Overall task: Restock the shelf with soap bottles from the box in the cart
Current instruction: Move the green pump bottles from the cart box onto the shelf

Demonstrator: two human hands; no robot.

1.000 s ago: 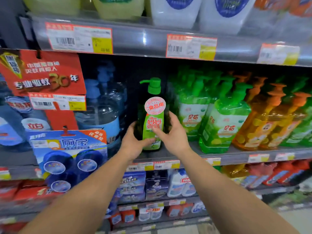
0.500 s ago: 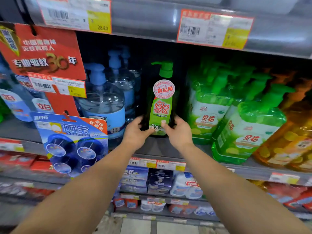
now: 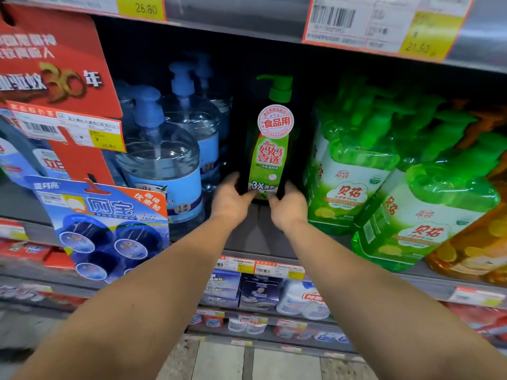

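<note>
**Soap bottle going into the gap on the middle shelf**

Hands first: the left hand (image 3: 233, 198) and right hand (image 3: 288, 205) both grip the bottom of a dark soap bottle with a green pump top and a green label (image 3: 270, 149). Fingers are curled round its lower sides, thumbs toward the front, so it's a two-handed hold down near the base. The bottle stands upright, set fairly far back on the grey metal shelf (image 3: 252, 239), in the dark slot between two other groups of product. Can't quite tell if its base is fully down on the shelf or a hair above it, the hands cover that part.

Left of it, just beside, is a row of clear round pump bottles with blue tops and blue labels (image 3: 162, 160), lined up front to back. Right of it are bright green pump bottles with white labels, wrapped in shiny plastic (image 3: 354, 171), leaning a bit, and further right some orange bottles (image 3: 472, 242) at the frame edge.

Hanging on the near left are a red cardboard promo sign (image 3: 55, 64) and below it a blue blister pack with round dark blue pucks (image 3: 104, 231). Price tags with yellow corners (image 3: 384, 26) run along the shelf edge above, and more small tags (image 3: 260, 267) sit on the edge of this shelf. The lower shelves hold small boxes and white bottles (image 3: 299, 300), pretty blurry.
</note>
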